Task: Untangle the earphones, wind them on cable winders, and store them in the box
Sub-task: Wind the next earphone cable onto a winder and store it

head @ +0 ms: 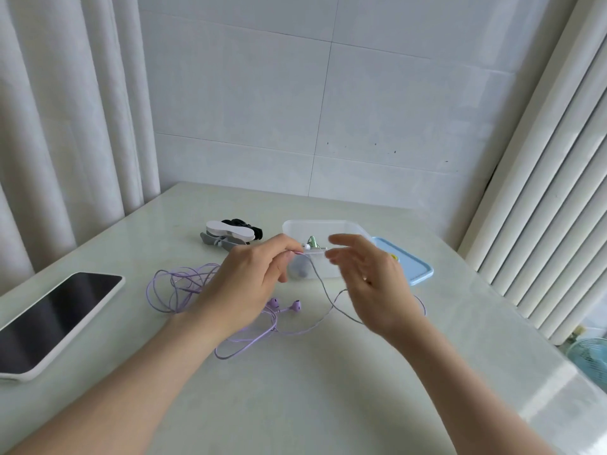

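Pale desk, centre: left hand pinches cord end; right hand spread, empty. Risk: tugging tightens purple earphones' tangle.

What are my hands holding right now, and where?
Left hand pinches the grey earphone cable at its white-tipped end; right hand holds nothing.

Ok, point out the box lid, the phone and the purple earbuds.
box lid point(416, 267): head view, blue right part.
phone point(56, 320): head view, dark screen middle.
purple earbuds point(296, 305): head view, right bud's body.
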Action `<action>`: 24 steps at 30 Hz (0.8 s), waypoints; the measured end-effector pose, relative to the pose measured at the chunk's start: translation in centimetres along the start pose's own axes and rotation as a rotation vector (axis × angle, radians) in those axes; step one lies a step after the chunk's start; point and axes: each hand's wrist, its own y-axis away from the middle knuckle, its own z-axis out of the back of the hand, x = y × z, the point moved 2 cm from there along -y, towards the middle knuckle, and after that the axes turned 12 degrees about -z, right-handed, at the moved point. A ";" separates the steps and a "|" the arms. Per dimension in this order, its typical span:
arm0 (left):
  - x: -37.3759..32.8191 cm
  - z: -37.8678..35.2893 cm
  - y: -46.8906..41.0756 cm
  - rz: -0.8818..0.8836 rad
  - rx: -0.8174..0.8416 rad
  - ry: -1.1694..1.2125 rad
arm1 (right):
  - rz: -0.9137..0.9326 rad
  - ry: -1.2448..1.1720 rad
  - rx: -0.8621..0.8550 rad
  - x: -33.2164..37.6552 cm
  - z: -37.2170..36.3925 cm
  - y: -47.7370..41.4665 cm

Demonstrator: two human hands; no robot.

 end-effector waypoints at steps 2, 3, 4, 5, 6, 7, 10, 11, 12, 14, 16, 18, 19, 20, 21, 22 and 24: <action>-0.5 -0.1 -0.2 -0.014 -0.001 0.033 | 0.053 -0.025 0.097 0.7 -1.3 0.9; -0.6 -0.1 -0.2 -0.017 0.005 0.044 | 0.079 0.022 0.105 0.9 -1.9 1.2; -0.8 -0.1 -0.3 -0.018 0.025 0.050 | 0.104 0.077 0.100 0.9 -2.4 1.3; -0.8 -0.2 -0.3 -0.013 0.057 0.051 | 0.116 0.127 0.080 0.9 -2.7 1.3; -0.7 -0.2 -0.2 -0.005 0.096 0.040 | 0.111 0.145 0.048 1.0 -2.6 1.2; -0.5 -0.3 -0.1 -0.001 0.136 0.005 | 0.085 0.136 0.008 0.9 -2.3 1.0; 0.4 -0.5 0.2 -0.029 0.171 -0.176 | -0.119 -0.151 -0.128 1.2 -0.4 0.3; 0.7 -0.5 0.3 -0.024 0.168 -0.219 | -0.206 -0.365 -0.159 1.4 0.2 0.1; 1.1 -0.4 0.4 -0.005 0.168 -0.253 | -0.298 -0.627 -0.161 1.6 0.6 -0.1; 2.0 -0.2 0.6 0.037 0.175 -0.304 | -0.459 -1.146 -0.133 1.8 1.4 -0.2; 2.9 -0.1 0.9 0.074 0.175 -0.344 | -0.542 -1.434 -0.103 2.0 2.0 -0.3; 3.4 0.0 1.1 0.094 0.155 -0.373 | -0.582 -1.501 -0.126 1.9 2.3 -0.2; 3.4 0.0 1.1 0.100 0.139 -0.375 | -0.624 -1.439 -0.165 1.7 2.4 -0.3; 3.4 0.0 1.1 0.106 0.123 -0.374 | -0.652 -1.302 -0.194 1.5 2.5 -0.2; 3.3 0.0 1.1 0.103 0.109 -0.373 | -0.641 -1.106 -0.209 1.4 2.7 -0.1; 3.2 0.0 1.0 0.093 0.103 -0.371 | -0.590 -0.874 -0.217 1.4 2.7 -0.2; 2.7 -0.1 0.7 0.068 0.127 -0.335 | -0.405 -0.399 -0.250 1.7 2.5 0.1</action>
